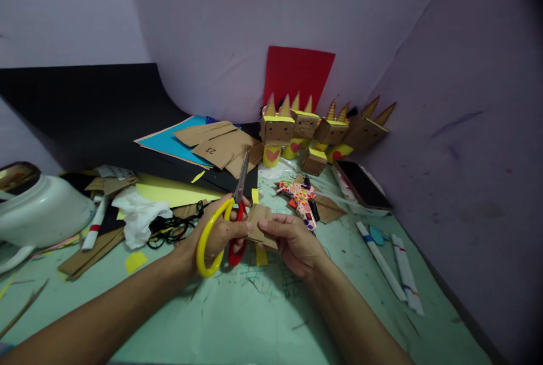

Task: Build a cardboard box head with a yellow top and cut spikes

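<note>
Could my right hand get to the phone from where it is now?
Probably yes. The phone lies uncovered beyond the right hand, with only flat scraps between, but that hand now pinches a cardboard piece.

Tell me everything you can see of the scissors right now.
The scissors have one large yellow handle loop, one smaller red loop and grey metal blades. The left hand holds them by the handles, its fingers through the loops. The blades look nearly closed and point up and away, tip above the brown card sheets. They sit just left of the small cardboard piece pinched in the right hand, over the green table.
</note>
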Motion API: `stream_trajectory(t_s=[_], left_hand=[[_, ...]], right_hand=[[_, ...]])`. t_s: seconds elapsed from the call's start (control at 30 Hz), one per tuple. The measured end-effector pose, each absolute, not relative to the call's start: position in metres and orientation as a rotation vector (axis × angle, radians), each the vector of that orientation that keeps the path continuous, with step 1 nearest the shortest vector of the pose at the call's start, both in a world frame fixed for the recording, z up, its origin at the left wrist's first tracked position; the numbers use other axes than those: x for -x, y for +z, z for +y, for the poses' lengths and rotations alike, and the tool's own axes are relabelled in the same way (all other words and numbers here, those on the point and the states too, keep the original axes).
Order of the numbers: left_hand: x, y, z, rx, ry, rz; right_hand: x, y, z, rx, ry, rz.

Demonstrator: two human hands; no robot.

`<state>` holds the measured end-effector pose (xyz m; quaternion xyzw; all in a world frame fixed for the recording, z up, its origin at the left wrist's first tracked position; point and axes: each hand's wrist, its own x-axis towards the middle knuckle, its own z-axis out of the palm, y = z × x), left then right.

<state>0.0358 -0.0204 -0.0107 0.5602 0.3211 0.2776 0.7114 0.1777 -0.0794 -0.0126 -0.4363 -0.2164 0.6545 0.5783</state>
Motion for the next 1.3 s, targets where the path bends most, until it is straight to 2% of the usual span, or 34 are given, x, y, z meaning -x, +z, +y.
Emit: stream_trajectory(t_s=[0.6,1.0,1.17,1.3], left_hand=[[-0.036,-0.006,-0.025,-1.249,0.632,0.769],[-0.035,-0.008,-0.032,-1.379,0.723,0.767],[-0.033,-0.001,-0.03,-1.435,0.684,0.793],[-0.026,0.003,-0.025,-1.783,0.61,0.851]], right_hand=[[-0.178,-0.009,-0.081,1.106,1.557,-0.472],[-0.171,-0.009,-0.083,1.154,1.458,-0.501],[-0.178,-0.006,-0.081,1.092,1.314,-0.474],[-0.189,0.002,-0.079,1.01,1.114,-0.419]])
